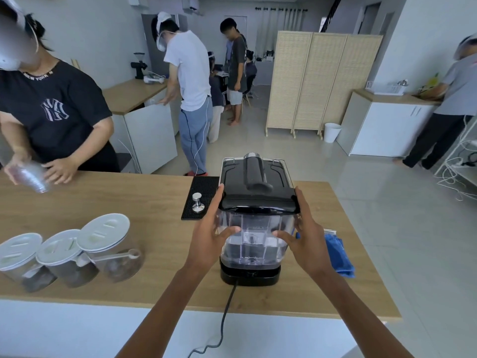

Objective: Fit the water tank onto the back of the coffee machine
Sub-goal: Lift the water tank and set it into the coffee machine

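1. Both of my hands are on the water tank [254,236], just below the middle of the frame in the head view.
2. My left hand [206,241] presses the tank's left wall, thumb across its near face, fingers reaching up to the black lid [258,204].
3. My right hand [307,241] mirrors it on the right wall, thumb on the near face, fingers up at the lid's corner.
4. So each grip is clamped on the tank, one on each side.
5. The tank is clear, standing upright against the near side of the coffee machine [254,174], its bottom right at the machine's black base [249,276]; I cannot tell whether it is fully seated.
6. A black power cord [224,313] runs from the base over the near edge of the bench [154,202] toward the bottom of the frame.
7. Left of the machine, a metal tamper [197,202] stands on a black mat [200,187].
8. At lower left, three lidded clear jars [64,257] sit in a row, touching.
9. A blue cloth [338,254] lies on the bench just right of my right hand.
10. At upper left, another person [54,112] across the bench holds a clear plastic cup [34,177].
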